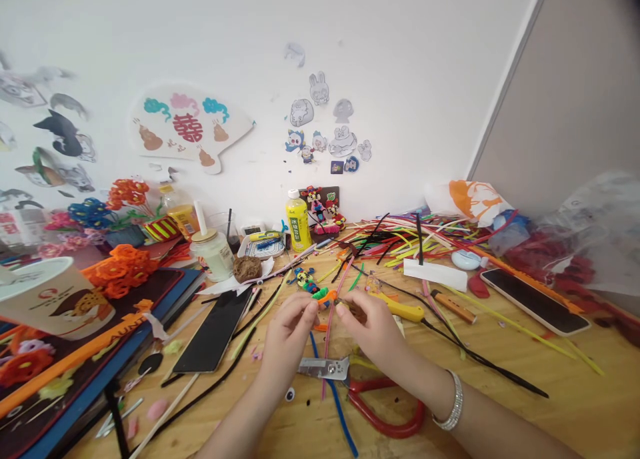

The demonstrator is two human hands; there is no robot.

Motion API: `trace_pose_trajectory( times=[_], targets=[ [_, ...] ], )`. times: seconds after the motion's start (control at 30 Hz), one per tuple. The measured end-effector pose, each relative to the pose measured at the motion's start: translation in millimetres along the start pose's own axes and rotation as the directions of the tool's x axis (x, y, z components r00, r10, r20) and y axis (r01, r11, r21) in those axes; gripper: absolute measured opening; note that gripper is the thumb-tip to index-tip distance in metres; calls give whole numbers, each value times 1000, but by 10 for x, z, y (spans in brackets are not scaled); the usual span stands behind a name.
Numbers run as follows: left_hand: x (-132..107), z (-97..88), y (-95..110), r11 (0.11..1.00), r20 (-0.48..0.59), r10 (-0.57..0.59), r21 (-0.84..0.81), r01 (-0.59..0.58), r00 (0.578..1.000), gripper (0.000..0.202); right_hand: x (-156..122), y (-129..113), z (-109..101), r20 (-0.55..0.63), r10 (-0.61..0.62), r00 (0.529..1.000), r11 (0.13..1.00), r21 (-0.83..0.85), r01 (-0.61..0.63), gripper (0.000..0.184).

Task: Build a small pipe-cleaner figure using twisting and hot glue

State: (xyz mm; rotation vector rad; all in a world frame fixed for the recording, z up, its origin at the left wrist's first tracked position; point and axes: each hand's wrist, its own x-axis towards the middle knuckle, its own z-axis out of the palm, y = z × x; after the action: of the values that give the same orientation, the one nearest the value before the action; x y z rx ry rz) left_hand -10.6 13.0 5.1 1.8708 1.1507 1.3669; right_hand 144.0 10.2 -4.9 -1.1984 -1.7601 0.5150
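Left hand (291, 325) and right hand (371, 322) pinching a fuzzy figure (306, 282) before the yellow bottle (299, 225) lettered in Chinese, red-handled scissors (325, 368) nearer than the bottle, orange strip (120, 332) reading "AUNT" to its left, fan-shaped paper (165, 142) with red "囍" above left

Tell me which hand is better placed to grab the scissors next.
Probably the right hand: the scissors' red handle lies near its forearm, while the blades point toward the left wrist.
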Motion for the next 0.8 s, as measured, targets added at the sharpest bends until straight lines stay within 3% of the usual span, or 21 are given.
trace_pose_trajectory(
  times=[0.8],
  targets=[
    [-1, 0, 37, 1000, -14, 2, 23, -2, 1000, 33, -12, -73, -43, 1, 15, 1000, 1000, 12, -15, 20]
  ],
)
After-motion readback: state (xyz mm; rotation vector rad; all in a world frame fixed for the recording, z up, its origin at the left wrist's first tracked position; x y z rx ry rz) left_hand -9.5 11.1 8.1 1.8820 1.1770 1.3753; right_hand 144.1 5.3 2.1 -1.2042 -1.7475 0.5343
